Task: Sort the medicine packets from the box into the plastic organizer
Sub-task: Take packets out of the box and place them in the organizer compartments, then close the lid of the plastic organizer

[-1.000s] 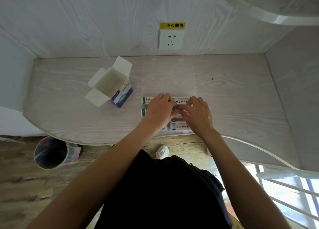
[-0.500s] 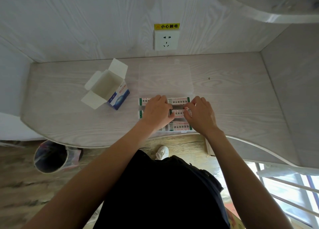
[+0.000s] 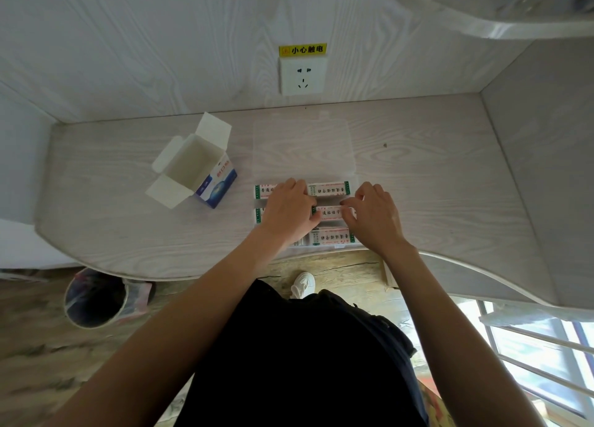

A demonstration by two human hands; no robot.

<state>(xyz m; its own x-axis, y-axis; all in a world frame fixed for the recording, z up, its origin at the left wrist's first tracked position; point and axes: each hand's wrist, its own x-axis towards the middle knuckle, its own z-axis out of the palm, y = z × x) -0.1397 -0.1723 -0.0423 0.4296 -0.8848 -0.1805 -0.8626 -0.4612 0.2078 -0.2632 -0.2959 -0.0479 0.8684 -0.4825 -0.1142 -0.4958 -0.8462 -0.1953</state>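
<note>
Hands over the clear plastic organizer at the near edge of the desk.

Medicine packets lie in three rows inside the organizer, its clear lid folded back flat toward the wall. The left hand rests palm down across the rows, fingers curled loosely on the packets. The right hand pinches the right end of the middle packet between its fingertips. The box stands open and empty-looking to the left, well apart from the organizer.
</note>
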